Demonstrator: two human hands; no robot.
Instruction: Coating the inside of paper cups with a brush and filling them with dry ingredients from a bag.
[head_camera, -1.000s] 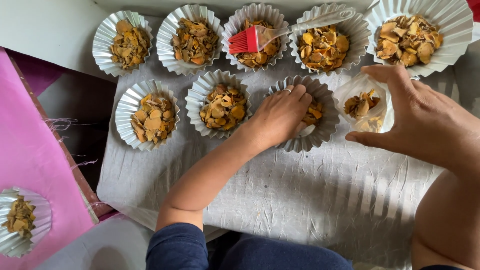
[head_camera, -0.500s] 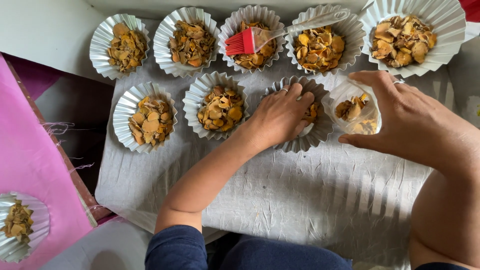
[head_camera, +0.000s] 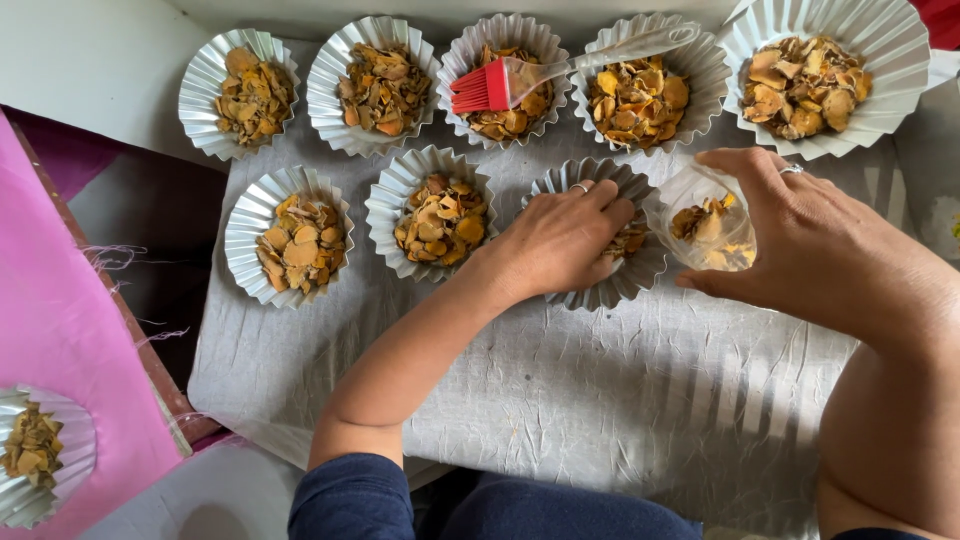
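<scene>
A small clear plastic bag of orange-brown dried flakes (head_camera: 712, 228) is clasped in the right hand (head_camera: 810, 245), just beside a fluted silver foil cup (head_camera: 600, 235) on the grey paper-lined bench (head_camera: 560, 400), where the left hand (head_camera: 555, 245) is pressed, fingers curled on flakes; whether any are pinched cannot be told.

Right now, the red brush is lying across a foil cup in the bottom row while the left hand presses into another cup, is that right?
Not quite. The head view shows the red brush lying across a foil cup in the top row, not the bottom. The rest holds: the left hand presses into another cup in the lower row.
</scene>
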